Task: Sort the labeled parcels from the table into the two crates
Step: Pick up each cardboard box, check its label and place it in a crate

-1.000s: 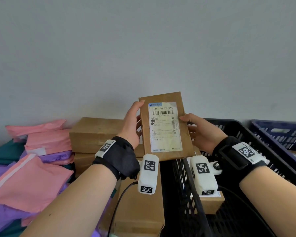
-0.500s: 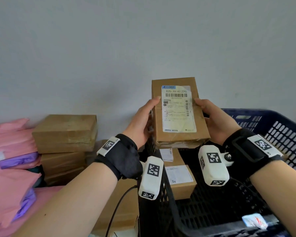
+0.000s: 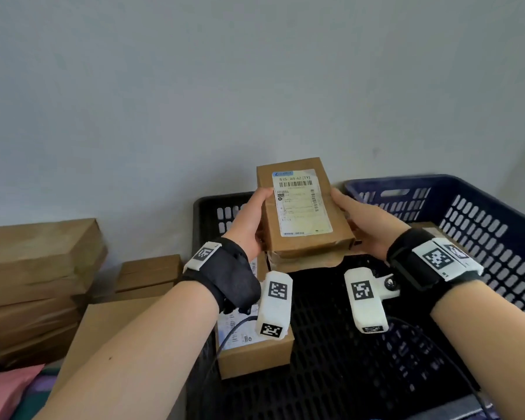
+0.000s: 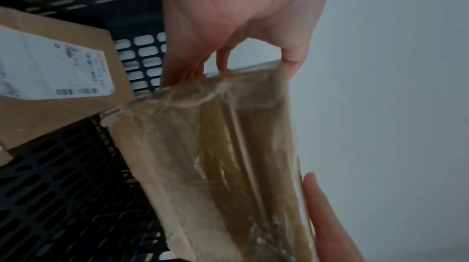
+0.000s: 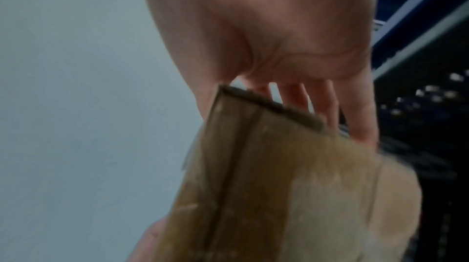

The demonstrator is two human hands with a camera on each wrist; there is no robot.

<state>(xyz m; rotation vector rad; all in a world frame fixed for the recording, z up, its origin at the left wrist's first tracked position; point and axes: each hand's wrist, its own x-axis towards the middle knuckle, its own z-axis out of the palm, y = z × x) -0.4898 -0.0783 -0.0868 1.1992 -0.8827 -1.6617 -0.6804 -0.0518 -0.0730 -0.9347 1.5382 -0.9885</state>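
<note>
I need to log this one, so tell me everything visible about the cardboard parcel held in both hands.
The held parcel is a flat brown cardboard box, wrapped in clear tape on its underside. A white shipping label with barcodes covers most of its top face. It tilts with its far end raised, above the black crate. The left hand grips its left edge, the right hand its right edge, fingers underneath.

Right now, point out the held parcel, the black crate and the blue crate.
held parcel [image 3: 300, 204]: head view, on its white label.
black crate [image 3: 208, 212]: head view, on its far left wall.
blue crate [image 3: 479, 225]: head view, on its slotted right wall.
</note>
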